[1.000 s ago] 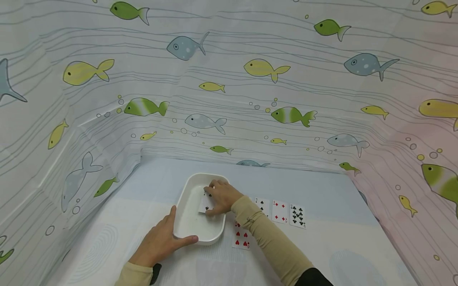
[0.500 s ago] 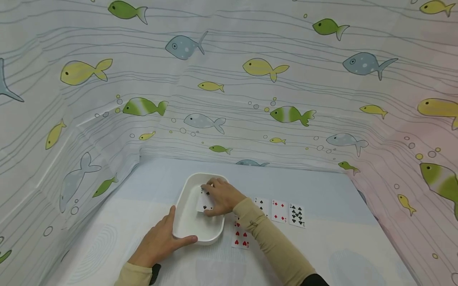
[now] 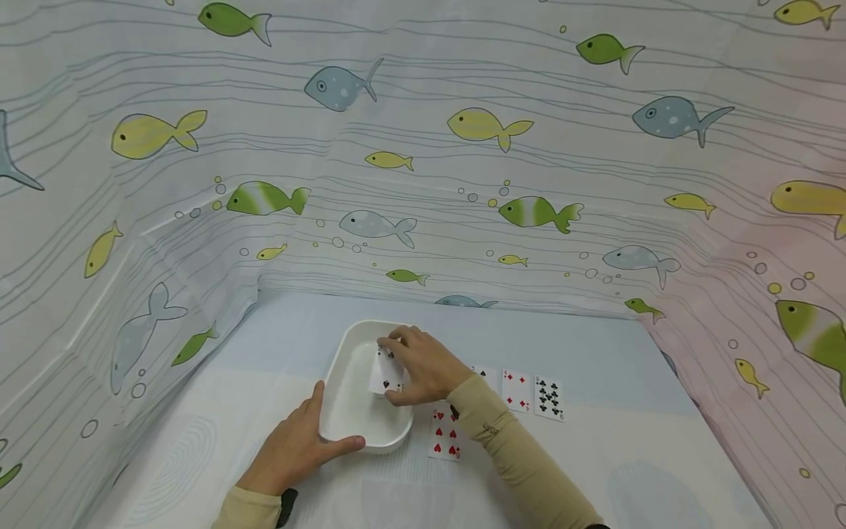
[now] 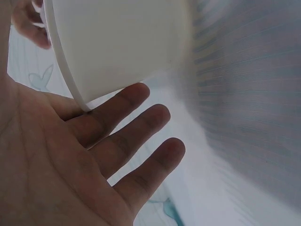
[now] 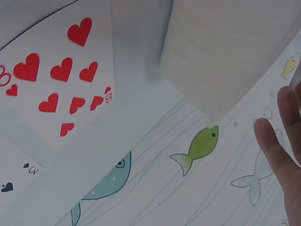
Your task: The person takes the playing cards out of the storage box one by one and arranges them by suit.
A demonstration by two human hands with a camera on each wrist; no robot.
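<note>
Since a second ago the right hand (image 3: 423, 367) has lifted a little and drawn back toward the dish's near side, and the playing card (image 3: 385, 373) it pinches now stands more upright over the white dish (image 3: 350, 411). Thumb and fingertips grip the card by its edges, above the dish's hollow and apparently not yet touching the bottom, though the head view is too small to be sure. The left hand (image 3: 297, 444) is spread, steadying the dish: the thumb lies along the near rim, and in the left wrist view the straight fingers (image 4: 136, 141) rest under the outer wall.

Such a card is likely light, thin and springy, slick on a glazed surface, best taken by its edges. The dish looks rigid and smooth.

On the counter (image 3: 595, 455) lie a hearts card (image 3: 445, 441), a diamonds card (image 3: 517, 391) and a clubs card (image 3: 550, 399); a spade card is mostly hidden behind the right sleeve (image 3: 522, 463).
</note>
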